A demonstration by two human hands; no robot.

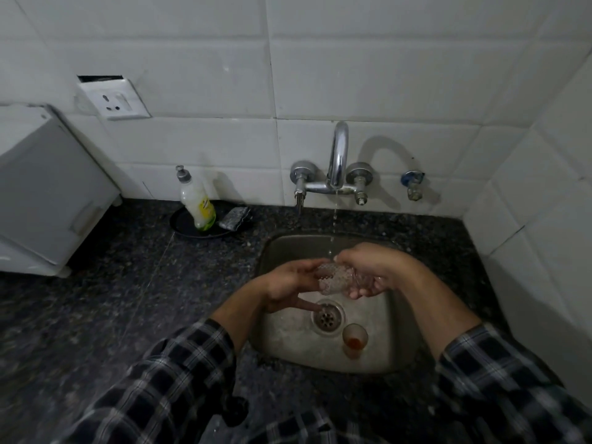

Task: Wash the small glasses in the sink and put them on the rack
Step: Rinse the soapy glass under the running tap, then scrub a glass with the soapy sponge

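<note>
Both hands are gripping one small clear glass with a bumpy, bubbled surface (333, 278), holding it above the basin of the stainless steel sink (371, 357). The left hand (286, 283) is curling round the glass's left end, thumb lying over the top and fingers tucking under it, while one finger is stretching down towards the round metal drain (327, 317). The right hand (379, 267) is wrapping its fingers round the right end, so the glass is lying tilted on its side between the two palms. A thin stream of water (334, 219) is falling from the curved chrome tap (339, 155) on the wall and is landing just where the right hand's fingers are meeting the glass.

A second small clear glass with an orange-brown residue at its bottom (354, 339) is standing upright on the sink floor, just beside the drain and apart from both hands. Dark plaid sleeves (160, 379) are covering both forearms.

On the dark speckled stone counter (112, 283), left of the sink, a white and yellow-green dish soap bottle (198, 203) is standing on a round black dish (182, 224), with a grey scrubbing pad (234, 217) resting on the dish's right edge. A white boxy appliance (41, 187) is sitting at the far left, below a white wall socket (113, 99). A small blue-handled valve (413, 184) is sticking out of the white tiled wall (384, 75), right of the tap.
</note>
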